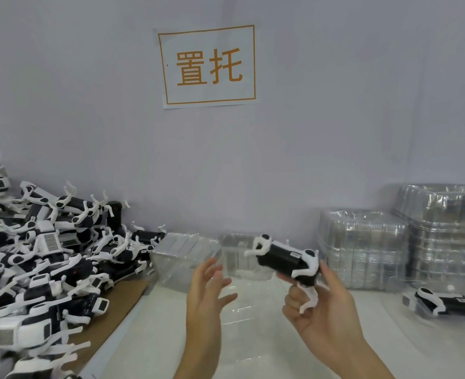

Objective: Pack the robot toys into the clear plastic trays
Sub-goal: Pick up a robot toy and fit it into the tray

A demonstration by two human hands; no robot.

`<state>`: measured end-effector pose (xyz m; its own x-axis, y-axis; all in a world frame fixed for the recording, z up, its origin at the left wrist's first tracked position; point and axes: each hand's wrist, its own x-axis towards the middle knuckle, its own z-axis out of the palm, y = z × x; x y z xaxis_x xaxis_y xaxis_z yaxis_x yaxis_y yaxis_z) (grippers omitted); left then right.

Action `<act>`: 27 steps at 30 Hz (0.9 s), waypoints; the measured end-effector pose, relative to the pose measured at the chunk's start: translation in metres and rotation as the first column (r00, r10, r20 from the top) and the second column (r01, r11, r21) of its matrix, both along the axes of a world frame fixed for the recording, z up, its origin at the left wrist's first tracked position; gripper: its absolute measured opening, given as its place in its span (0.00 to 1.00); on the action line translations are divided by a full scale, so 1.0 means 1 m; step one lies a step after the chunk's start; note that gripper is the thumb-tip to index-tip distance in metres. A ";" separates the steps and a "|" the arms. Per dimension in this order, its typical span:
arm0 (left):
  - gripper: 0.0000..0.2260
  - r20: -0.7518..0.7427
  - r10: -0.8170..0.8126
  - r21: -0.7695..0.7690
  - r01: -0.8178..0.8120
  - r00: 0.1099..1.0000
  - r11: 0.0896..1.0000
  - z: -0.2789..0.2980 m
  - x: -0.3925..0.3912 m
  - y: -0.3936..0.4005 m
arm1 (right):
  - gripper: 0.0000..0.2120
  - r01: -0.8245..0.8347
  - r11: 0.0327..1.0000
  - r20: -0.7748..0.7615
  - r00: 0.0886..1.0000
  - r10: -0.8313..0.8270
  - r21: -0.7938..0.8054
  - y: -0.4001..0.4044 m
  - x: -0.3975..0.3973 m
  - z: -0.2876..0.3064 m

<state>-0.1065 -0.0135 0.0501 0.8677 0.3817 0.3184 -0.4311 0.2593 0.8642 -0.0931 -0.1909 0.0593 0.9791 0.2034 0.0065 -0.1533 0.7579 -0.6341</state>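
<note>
While the right hand grips a black-and-white robot toy by its lower body and white legs, lifting it above the middle of the white table, the left hand hovers beside it with fingers spread and relaxed, holding nothing. A single clear tray stands behind the two hands near the table's far edge, with a second clear tray tipped on its side just left of it. Along the left edge a big heap of robot toys (black bodies, white legs, tangled every which way) lies on a brown cardboard sheet and reaches up toward the far-left corner. At the far-right corner two stacks of clear trays stand side by side against the wall: a lower stack and, right of it, a taller stack. In front of the taller stack, near the right edge, a packed toy lies on the table, seemingly within a clear tray, though the plastic is hard to make out. On the pale wall above hangs a white paper sign with an orange border and orange characters.
</note>
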 end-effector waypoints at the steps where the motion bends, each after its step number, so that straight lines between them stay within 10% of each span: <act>1: 0.13 -0.045 -0.098 -0.116 0.092 0.994 0.989 0.002 0.000 0.004 | 0.28 -0.062 0.998 -0.009 0.998 0.062 -0.017 0.003 -0.001 -0.001; 6: 0.17 -0.126 -0.348 -0.220 0.315 0.929 0.923 0.004 0.000 0.009 | 0.19 -0.220 0.956 -0.032 0.975 0.218 -0.192 0.020 -0.005 -0.005; 13: 0.10 -0.027 -0.184 -0.108 0.180 0.983 0.978 -0.001 -0.001 0.012 | 0.12 0.267 0.818 0.283 0.950 -0.134 -0.510 0.021 -0.004 -0.013; 21: 0.17 0.013 -0.298 0.126 0.294 0.955 0.947 0.000 -0.004 0.012 | 0.25 0.659 0.409 0.713 0.701 -0.031 -0.631 0.024 -0.009 -0.021; 27: 0.10 -0.015 0.236 0.367 -0.214 0.972 0.905 -0.011 0.011 0.026 | 0.22 0.778 0.296 0.739 0.624 -0.254 -0.555 0.023 -0.002 -0.024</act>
